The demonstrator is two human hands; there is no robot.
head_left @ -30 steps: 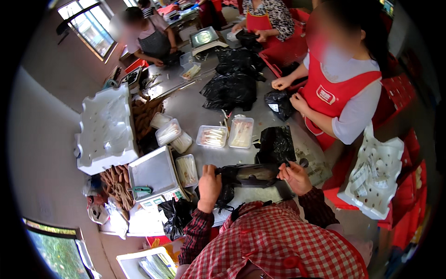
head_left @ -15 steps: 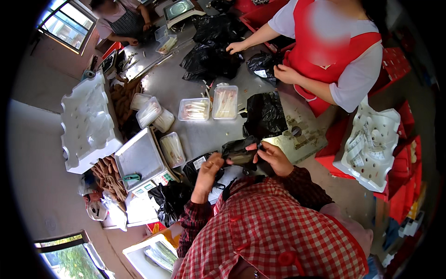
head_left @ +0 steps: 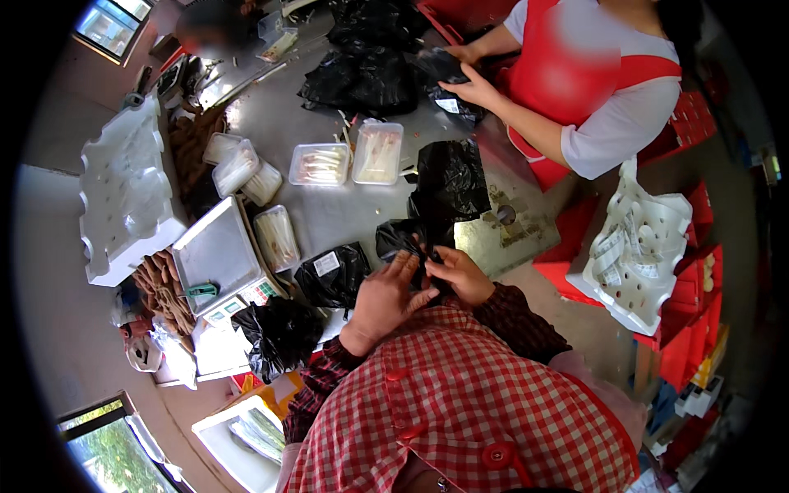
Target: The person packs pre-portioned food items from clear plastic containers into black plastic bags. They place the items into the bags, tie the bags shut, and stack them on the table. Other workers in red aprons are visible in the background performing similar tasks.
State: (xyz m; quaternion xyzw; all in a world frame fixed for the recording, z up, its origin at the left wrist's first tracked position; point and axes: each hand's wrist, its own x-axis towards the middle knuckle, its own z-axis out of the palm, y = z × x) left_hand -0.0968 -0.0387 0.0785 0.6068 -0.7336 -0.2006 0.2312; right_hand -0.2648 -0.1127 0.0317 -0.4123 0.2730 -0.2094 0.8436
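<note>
- While both hands are at it, the black bag point(head_left: 398, 237) sits bunched up before the apron point(head_left: 460, 374), by the near edge of the metal surface point(head_left: 341, 215); can't tell if it rests there.
- Right hand point(head_left: 462, 277): fingers bent in, narrow, seemingly pinching the bag's film.
- Left hand point(head_left: 388, 301): fingers together on the bag, thumb apart; can't tell if it grips.
- Risk: thin film could tear if the hands pull hard; contents could spill if the hold slips.
- Labelled bag point(head_left: 333, 275) just left of the hands: an elbow or wrist could knock it.
- Flat black bag point(head_left: 449, 179) just beyond: could snag or get dragged along.
- Knotted bag point(head_left: 279, 335) near the scale point(head_left: 215, 251): could drop if bumped.
- Farther out, two trays point(head_left: 320, 165) hold pale sticks; low risk.
</note>
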